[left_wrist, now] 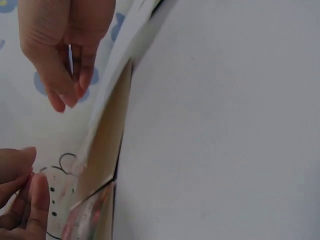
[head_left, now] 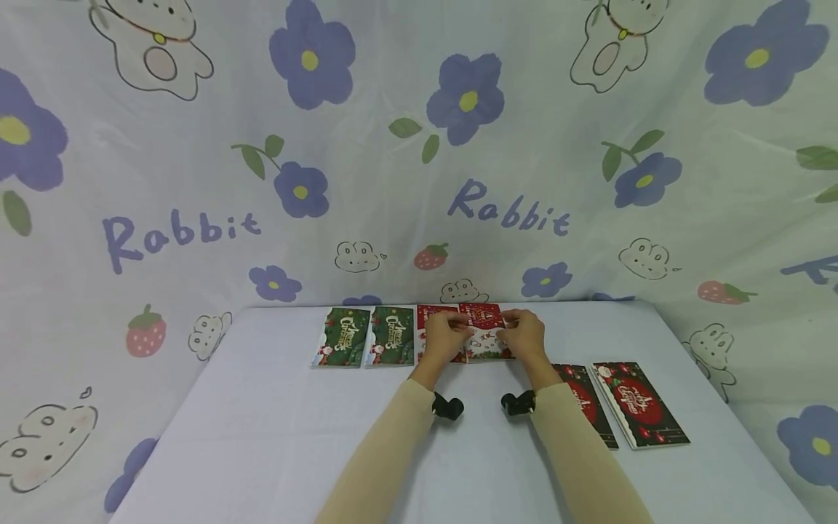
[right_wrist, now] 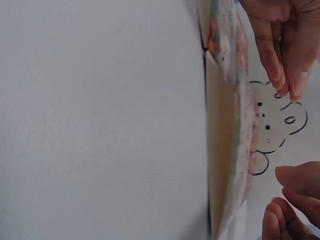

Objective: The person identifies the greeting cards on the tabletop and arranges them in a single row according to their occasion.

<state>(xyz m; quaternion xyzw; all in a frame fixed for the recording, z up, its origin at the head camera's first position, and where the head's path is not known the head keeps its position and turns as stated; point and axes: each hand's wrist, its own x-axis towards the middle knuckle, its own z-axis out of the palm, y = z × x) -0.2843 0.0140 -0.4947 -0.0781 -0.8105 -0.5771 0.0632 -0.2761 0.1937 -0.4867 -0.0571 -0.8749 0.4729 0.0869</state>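
Note:
Two red Christmas cards lie side by side at the back of the table. My left hand (head_left: 447,336) is over the left red card (head_left: 428,313), its fingers reaching towards the left edge of the right red card (head_left: 486,348). At that card's right edge is my right hand (head_left: 526,333), fingers bent and thumb turned inward. In the right wrist view, the right hand (right_wrist: 297,200) shows a gap between thumb and fingers. Nothing shows between the fingers of the left hand (right_wrist: 282,45). One card's cream inside (left_wrist: 111,135) shows beneath its raised cover.
Two green Christmas cards (head_left: 345,338) lie in line to the left of the red ones. Nearer on the right are two dark cards with red circles (head_left: 641,404), one partly behind my right sleeve (head_left: 576,437). A patterned cloth (head_left: 366,182) hangs behind the white table (head_left: 275,429).

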